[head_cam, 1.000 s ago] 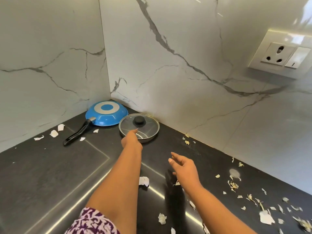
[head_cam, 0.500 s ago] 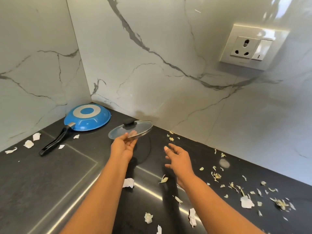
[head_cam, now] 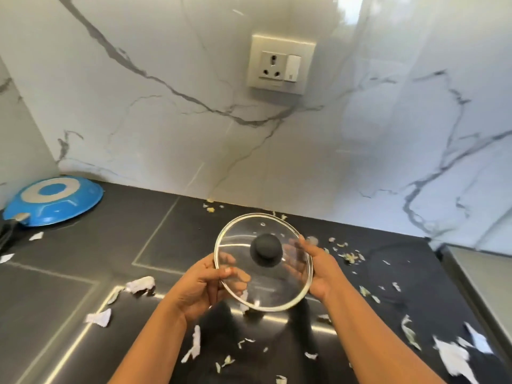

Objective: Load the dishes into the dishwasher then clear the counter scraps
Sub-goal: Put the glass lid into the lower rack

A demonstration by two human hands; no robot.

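A round glass lid point(head_cam: 273, 289) with a black knob and a metal rim hangs above the dark counter, tilted toward me. My left hand point(head_cam: 202, 286) pinches its left rim, thumb on top and fingers underneath. My right hand point(head_cam: 318, 267) cups the right rim, its fingers showing through the glass. A blue pan point(head_cam: 52, 200) lies upside down in the far left corner, its black handle cut off by the frame edge. Paper and vegetable scraps point(head_cam: 140, 284) are strewn over the counter.
The dark counter point(head_cam: 83, 259) meets a white marble wall at the back and left. A wall socket point(head_cam: 281, 65) sits above the counter. Larger scrap pieces point(head_cam: 454, 358) lie near the right, where the counter ends at a pale ledge point(head_cam: 476, 273).
My left hand lifted the lid off the counter and brought it toward me. My right hand came up and took hold of its right rim. The view swung right.
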